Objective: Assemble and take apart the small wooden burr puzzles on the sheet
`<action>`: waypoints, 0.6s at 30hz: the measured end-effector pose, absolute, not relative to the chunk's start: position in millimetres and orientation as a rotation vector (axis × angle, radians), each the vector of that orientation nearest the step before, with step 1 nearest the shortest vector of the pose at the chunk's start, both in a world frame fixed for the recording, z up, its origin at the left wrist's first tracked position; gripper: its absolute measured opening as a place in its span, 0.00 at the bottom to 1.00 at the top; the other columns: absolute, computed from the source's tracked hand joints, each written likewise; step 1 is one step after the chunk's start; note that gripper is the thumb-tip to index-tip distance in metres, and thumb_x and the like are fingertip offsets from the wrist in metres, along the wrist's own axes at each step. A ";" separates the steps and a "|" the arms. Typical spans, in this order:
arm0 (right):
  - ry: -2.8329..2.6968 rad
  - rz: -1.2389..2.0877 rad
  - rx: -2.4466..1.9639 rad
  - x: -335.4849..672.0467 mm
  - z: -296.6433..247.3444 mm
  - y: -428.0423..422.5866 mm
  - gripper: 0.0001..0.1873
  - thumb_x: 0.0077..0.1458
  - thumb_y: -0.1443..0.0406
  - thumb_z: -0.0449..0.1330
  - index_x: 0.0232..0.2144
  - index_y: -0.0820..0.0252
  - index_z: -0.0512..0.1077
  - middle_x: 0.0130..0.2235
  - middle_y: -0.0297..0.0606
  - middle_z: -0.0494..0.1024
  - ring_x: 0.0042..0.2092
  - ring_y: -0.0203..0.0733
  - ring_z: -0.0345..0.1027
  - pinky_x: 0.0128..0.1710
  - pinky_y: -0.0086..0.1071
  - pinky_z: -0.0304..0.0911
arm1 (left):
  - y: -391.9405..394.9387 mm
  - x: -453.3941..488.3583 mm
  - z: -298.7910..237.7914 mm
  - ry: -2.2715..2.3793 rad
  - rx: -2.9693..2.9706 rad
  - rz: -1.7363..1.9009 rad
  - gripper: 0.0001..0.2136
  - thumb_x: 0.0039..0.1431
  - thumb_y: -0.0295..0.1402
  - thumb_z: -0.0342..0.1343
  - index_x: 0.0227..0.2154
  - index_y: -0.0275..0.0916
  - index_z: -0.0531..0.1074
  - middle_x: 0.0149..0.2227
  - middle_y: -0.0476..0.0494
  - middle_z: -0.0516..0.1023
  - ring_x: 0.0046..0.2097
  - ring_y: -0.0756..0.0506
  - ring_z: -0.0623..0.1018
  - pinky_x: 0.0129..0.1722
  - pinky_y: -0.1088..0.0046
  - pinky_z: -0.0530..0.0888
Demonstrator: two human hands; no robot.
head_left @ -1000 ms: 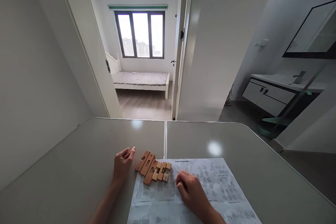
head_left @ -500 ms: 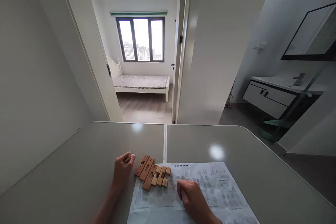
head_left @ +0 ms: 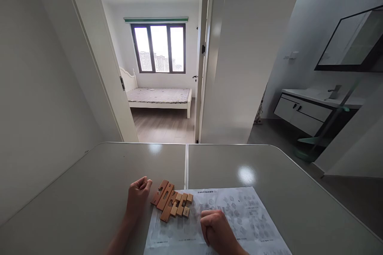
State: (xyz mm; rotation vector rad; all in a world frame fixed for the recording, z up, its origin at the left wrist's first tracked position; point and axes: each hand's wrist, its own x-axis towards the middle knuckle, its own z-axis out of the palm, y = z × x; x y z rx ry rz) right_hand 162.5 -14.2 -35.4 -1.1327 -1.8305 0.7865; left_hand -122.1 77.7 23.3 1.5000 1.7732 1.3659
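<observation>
Right grip point(head_left: 218, 229) hides part of the sheet point(head_left: 185, 233).

3 reddish wooden pieces point(head_left: 162, 204), slotted, slanted side by side; paler pieces point(head_left: 180, 210) just right, on printed sheet point(head_left: 175, 232).

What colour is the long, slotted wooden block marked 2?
The long, slotted wooden block marked 2 is reddish-brown; the head view shows it best.

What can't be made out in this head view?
Head view:
Inside the left hand: hidden by curled fingers.
Inside the right hand: hidden by its back.
Fine print on the paper sheet: too small and faint.
Its near edge: cut off by the picture's bottom.
</observation>
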 end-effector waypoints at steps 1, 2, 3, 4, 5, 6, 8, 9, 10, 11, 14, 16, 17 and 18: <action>-1.835 0.787 -1.131 162.4 -36.0 -13.9 0.17 0.34 0.79 0.48 0.06 0.58 0.66 0.16 0.30 0.69 0.22 0.31 0.67 0.26 0.22 0.55 | 77.2 -122.5 24.0 1.772 1.496 1.366 0.19 0.50 0.45 0.53 0.20 0.45 0.45 0.23 0.56 0.44 0.26 0.51 0.49 0.24 0.75 0.52; -1.840 0.787 -1.130 162.4 -36.9 -13.6 0.17 0.34 0.79 0.48 0.06 0.58 0.66 0.16 0.30 0.68 0.22 0.31 0.67 0.26 0.21 0.55 | 76.7 -122.8 24.8 1.771 1.492 1.366 0.19 0.50 0.44 0.53 0.20 0.45 0.45 0.23 0.56 0.44 0.26 0.51 0.49 0.25 0.75 0.52; -1.846 0.786 -1.130 162.3 -37.8 -13.2 0.17 0.34 0.79 0.48 0.06 0.58 0.65 0.16 0.30 0.68 0.22 0.31 0.67 0.26 0.21 0.55 | 76.1 -123.1 25.5 1.771 1.489 1.367 0.19 0.50 0.44 0.53 0.20 0.45 0.45 0.24 0.55 0.44 0.26 0.51 0.49 0.25 0.76 0.52; -1.853 0.786 -1.130 162.3 -38.8 -12.6 0.17 0.33 0.79 0.48 0.06 0.58 0.65 0.16 0.29 0.67 0.22 0.31 0.67 0.26 0.21 0.55 | 75.6 -123.4 26.2 1.771 1.487 1.367 0.19 0.50 0.44 0.53 0.20 0.45 0.46 0.24 0.55 0.44 0.26 0.51 0.49 0.25 0.76 0.53; -1.862 0.785 -1.130 162.1 -39.7 -12.0 0.16 0.33 0.79 0.48 0.06 0.58 0.64 0.16 0.29 0.67 0.22 0.31 0.67 0.26 0.21 0.54 | 75.1 -123.6 26.9 1.771 1.484 1.369 0.19 0.49 0.44 0.53 0.20 0.45 0.46 0.24 0.55 0.44 0.26 0.51 0.49 0.25 0.76 0.53; -1.871 0.783 -1.128 162.0 -40.7 -11.2 0.16 0.33 0.79 0.48 0.06 0.59 0.64 0.15 0.29 0.66 0.22 0.31 0.66 0.26 0.22 0.54 | 74.6 -123.7 27.6 1.771 1.482 1.372 0.19 0.49 0.44 0.53 0.20 0.45 0.46 0.24 0.55 0.44 0.26 0.51 0.49 0.25 0.76 0.53; -1.891 0.777 -1.125 161.5 -42.3 -9.5 0.14 0.32 0.78 0.48 0.06 0.59 0.62 0.15 0.29 0.64 0.21 0.31 0.65 0.25 0.22 0.52 | 73.5 -123.6 28.6 1.773 1.478 1.380 0.19 0.49 0.45 0.53 0.20 0.45 0.45 0.24 0.55 0.44 0.26 0.51 0.49 0.25 0.76 0.53; -1.901 0.773 -1.124 161.2 -42.9 -8.6 0.13 0.31 0.78 0.49 0.06 0.59 0.62 0.15 0.28 0.63 0.20 0.31 0.64 0.24 0.22 0.51 | 72.9 -123.3 29.1 1.773 1.476 1.384 0.20 0.49 0.45 0.53 0.20 0.45 0.45 0.24 0.55 0.43 0.26 0.51 0.49 0.25 0.76 0.53; -1.911 0.768 -1.124 161.0 -43.4 -7.7 0.12 0.31 0.77 0.49 0.06 0.59 0.61 0.15 0.28 0.62 0.20 0.31 0.63 0.23 0.23 0.50 | 72.3 -122.8 29.4 1.774 1.473 1.388 0.20 0.49 0.45 0.53 0.20 0.46 0.45 0.24 0.55 0.43 0.26 0.51 0.49 0.25 0.76 0.53; -1.920 0.765 -1.125 160.8 -43.8 -7.0 0.12 0.30 0.77 0.49 0.06 0.59 0.60 0.15 0.28 0.61 0.20 0.31 0.63 0.23 0.23 0.49 | 71.7 -122.1 29.6 1.775 1.471 1.390 0.20 0.49 0.45 0.52 0.20 0.46 0.45 0.24 0.55 0.43 0.26 0.51 0.49 0.25 0.75 0.53; -1.939 0.761 -1.134 160.8 -44.0 -6.3 0.11 0.29 0.77 0.49 0.07 0.59 0.60 0.15 0.28 0.60 0.19 0.31 0.61 0.22 0.24 0.47 | 70.5 -119.5 29.2 1.775 1.466 1.382 0.19 0.49 0.45 0.53 0.20 0.46 0.46 0.24 0.55 0.43 0.26 0.51 0.49 0.24 0.75 0.52; -1.945 0.765 -1.139 161.2 -43.4 -7.2 0.11 0.30 0.77 0.49 0.07 0.59 0.61 0.15 0.28 0.61 0.20 0.31 0.62 0.22 0.23 0.48 | 70.5 -117.9 28.0 1.777 1.465 1.372 0.19 0.49 0.45 0.53 0.20 0.46 0.46 0.24 0.55 0.43 0.26 0.51 0.49 0.25 0.75 0.52; -1.946 0.769 -1.143 161.5 -43.0 -7.9 0.11 0.30 0.77 0.49 0.07 0.59 0.61 0.15 0.28 0.61 0.20 0.31 0.63 0.23 0.23 0.49 | 70.8 -117.3 27.2 1.779 1.465 1.367 0.19 0.49 0.45 0.53 0.20 0.46 0.46 0.24 0.55 0.43 0.26 0.51 0.49 0.25 0.75 0.52; -1.946 0.772 -1.146 161.8 -42.5 -8.6 0.12 0.30 0.77 0.49 0.07 0.59 0.61 0.15 0.28 0.62 0.20 0.31 0.63 0.23 0.23 0.50 | 71.1 -116.9 26.4 1.782 1.466 1.362 0.19 0.49 0.45 0.53 0.20 0.46 0.46 0.24 0.55 0.43 0.26 0.51 0.49 0.25 0.75 0.52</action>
